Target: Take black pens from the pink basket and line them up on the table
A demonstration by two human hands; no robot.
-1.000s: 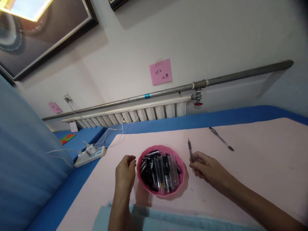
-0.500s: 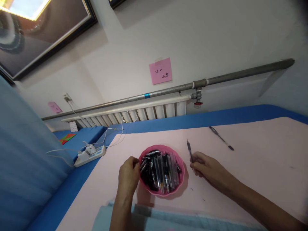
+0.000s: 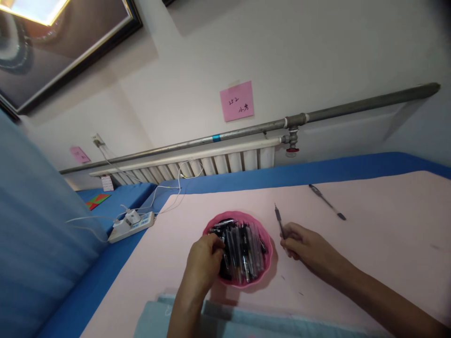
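Note:
A pink scalloped bowl (image 3: 268, 263) stands on the pink cloth, filled with black pen caps (image 3: 225, 224) and clear pen barrels (image 3: 254, 246). My left hand (image 3: 205, 258) reaches over the bowl's left rim, its fingers bent together among the black parts. Whatever they grip is hidden behind the hand. To the right of the bowl, my right hand (image 3: 299, 241) pinches an uncapped pen (image 3: 279, 219) with its tip pointing up and away. Farther right, a capped black pen (image 3: 327, 201) lies slanted on the cloth.
A white power strip (image 3: 132, 227) with plugged-in chargers and white cables lies at the left on the blue surface. Folded light-blue fabric (image 3: 225, 324) lies along the near edge. Behind the table are a radiator (image 3: 221, 164) and a metal pipe (image 3: 253, 128). Tiny dark bits dot the cloth.
My left hand has moved right, from the bowl's left rim to over the pen parts inside. The right hand still holds the pen in nearly the same place.

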